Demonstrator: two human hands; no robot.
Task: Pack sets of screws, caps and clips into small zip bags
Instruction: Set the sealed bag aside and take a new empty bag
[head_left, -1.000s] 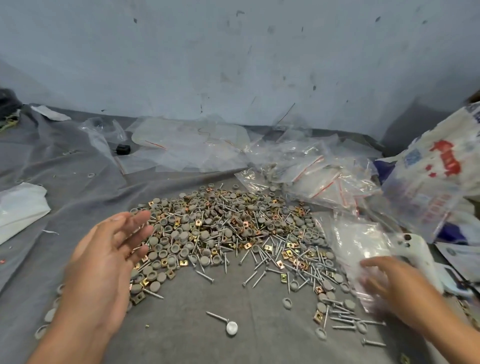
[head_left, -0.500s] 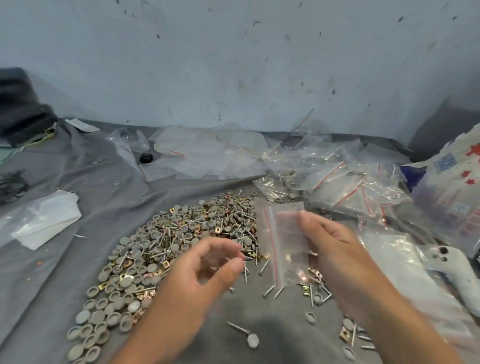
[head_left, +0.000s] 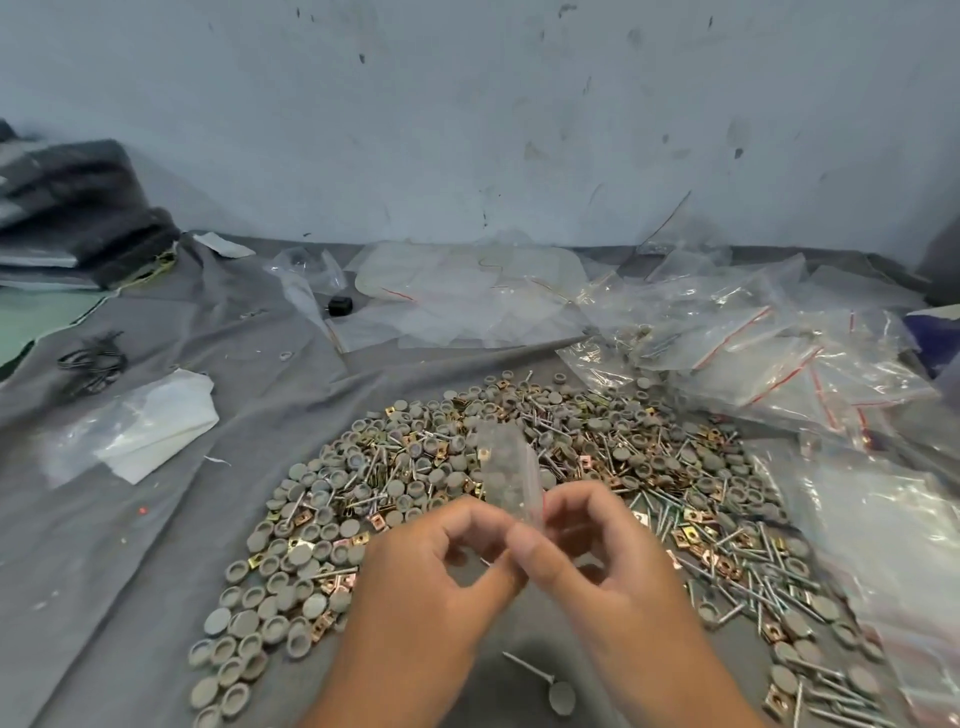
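Over the middle of the desk (head_left: 156, 519), both hands meet above the heap of parts. The left hand (head_left: 426, 571) and the right hand (head_left: 608, 561) each have thumb and fingers curled, pinching the near end of one small clear zip bag (head_left: 506, 473) between them. The bag stands up and away from the hands, slightly tilted, its red zip line just showing at the right fingertips; whether its mouth is open cannot be told, and it looks blurred.

Beneath and beyond the hands lies a broad pile on grey cloth (head_left: 270, 374): round grey caps (head_left: 291, 571) mostly to the left, brass-coloured square clips (head_left: 691, 535) scattered through, and thin silver screws (head_left: 748, 566) thickest to the right. One screw (head_left: 524, 667) lies apart just in front of the hands, touching or just beside a single cap (head_left: 562, 696).

To the right, a heap of clear zip bags (head_left: 769, 358) with red lines rests at the far edge of the pile, and more clear plastic (head_left: 878, 525) lies nearer on the right. Further back are flat clear sheets (head_left: 467, 291) and a small black object (head_left: 340, 304). On the left lie a white folded sheet in plastic (head_left: 150, 426), a tangle of black wire (head_left: 93, 361), and dark folded fabric (head_left: 67, 208) against the pale wall (head_left: 467, 114).
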